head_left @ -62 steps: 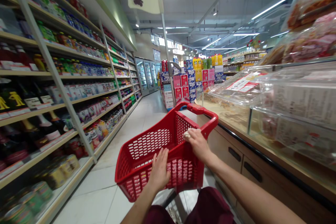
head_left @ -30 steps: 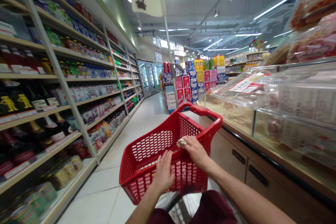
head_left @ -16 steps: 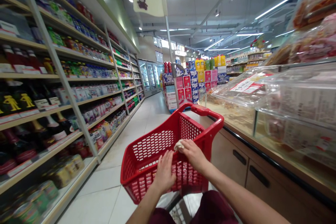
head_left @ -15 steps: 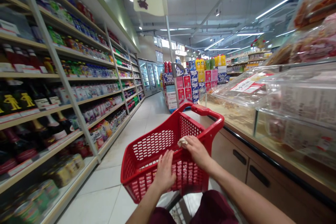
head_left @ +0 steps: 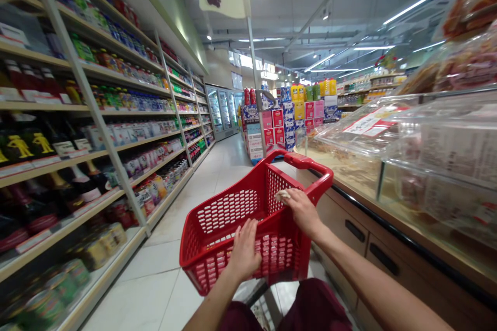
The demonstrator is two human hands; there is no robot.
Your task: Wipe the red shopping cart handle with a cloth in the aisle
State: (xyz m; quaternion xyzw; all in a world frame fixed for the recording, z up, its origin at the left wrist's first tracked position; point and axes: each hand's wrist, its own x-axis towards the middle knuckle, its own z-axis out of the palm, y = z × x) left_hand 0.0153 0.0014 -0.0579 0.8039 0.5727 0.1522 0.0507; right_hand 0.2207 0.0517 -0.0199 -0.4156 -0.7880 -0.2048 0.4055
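Note:
A red plastic shopping cart (head_left: 279, 249) with perforated walls stands right in front of me, its handle (head_left: 324, 180) on the right. My left hand (head_left: 245, 249) lies on the near rim of its basket, fingers stretched out and holding nothing. Farther right along that rim, my right hand (head_left: 303, 209) presses a small crumpled whitish cloth (head_left: 282, 195) between its fingers. The cart's basket holds nothing that I can see. Behind the handle rises a thin pole (head_left: 253, 57) carrying a cream flag (head_left: 229, 2) with a bear on it.
Tall shelves (head_left: 135, 181) of bottles, cans and packs line the left. On the right runs a counter (head_left: 349, 201) with clear plastic food boxes (head_left: 435, 139). Stacked drink cartons (head_left: 277, 124) and glass-door fridges (head_left: 222, 111) stand ahead, beyond the tiled floor (head_left: 163, 264).
My right hand has slid the cloth a little farther up and right along the rim, toward the handle. My left hand stays nearly in place.

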